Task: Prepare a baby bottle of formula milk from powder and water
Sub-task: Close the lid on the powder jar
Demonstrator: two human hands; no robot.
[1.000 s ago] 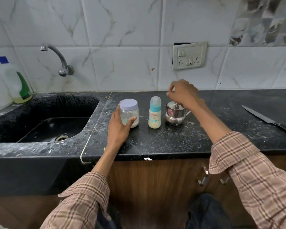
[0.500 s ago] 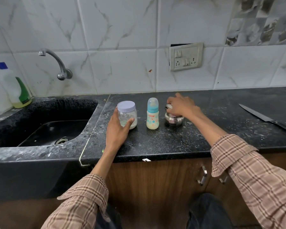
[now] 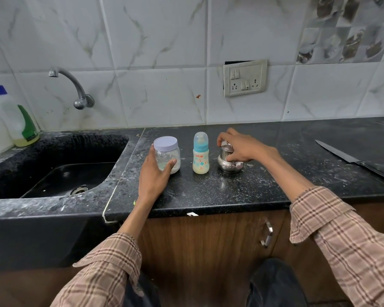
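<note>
Bottle-making has barely begun on the black counter [image 3: 264, 185], the largest thing in view, which runs from a sink [image 3: 53, 173] at the left, below a wall tap [image 3: 75, 89], to a knife [image 3: 350, 159] lying well apart at the right. Three things stand in a row near the middle. A clear jar [image 3: 167, 154] with a pale lilac lid is at the left, showing what looks like white powder in its lower part. The left hand [image 3: 152, 173] wraps round it from the front, thumb on its near face. The baby bottle [image 3: 200, 152] stands upright between the other two, apart from both, its blue cap on and no hand touching it; it looks pale inside, though whether that is liquid or tint I cannot tell. At the right, the right hand [image 3: 238, 147] sits over a small steel pot [image 3: 229, 161], fingers curled down round its lid and upper body. I judge this to be the gathering and opening step: the water vessel and the powder jar are each in hand, both closed. The next move probably calls for lifting the pot's lid clear without tipping the pot, then uncapping the bottle so that water can go in.
</note>
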